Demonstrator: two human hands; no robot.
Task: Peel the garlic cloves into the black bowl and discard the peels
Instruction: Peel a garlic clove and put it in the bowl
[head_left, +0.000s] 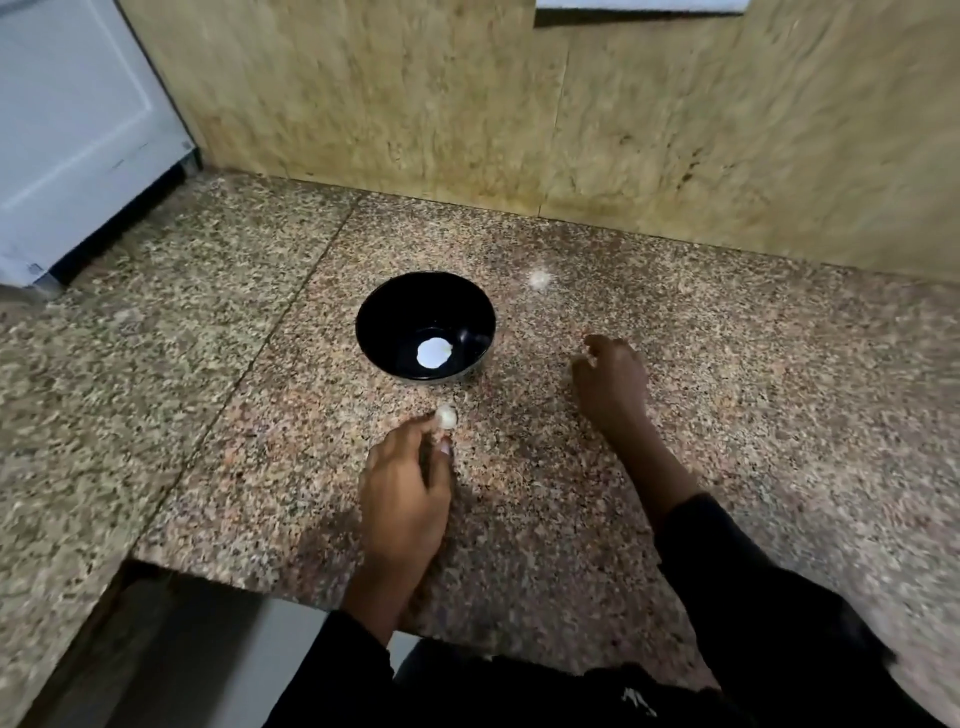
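- The left hand (405, 488) pinches a garlic clove (446, 416) at its fingertips, just short of the black bowl (374, 306).
- The right hand (610, 379) hovers over the worktop (208, 395), loosely curled and holding nothing.
- Peeling is probably about to begin; next, both hands must meet at the clove.

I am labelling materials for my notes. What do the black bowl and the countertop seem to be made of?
Black bowl: glossy, smooth black, probably plastic or glazed ceramic; a bright round reflection shines on its inner bottom, but the look cannot settle which.

Countertop: polished speckled stone, most likely granite; pink, grey and black grains cover it, and a straight seam runs between the slabs.
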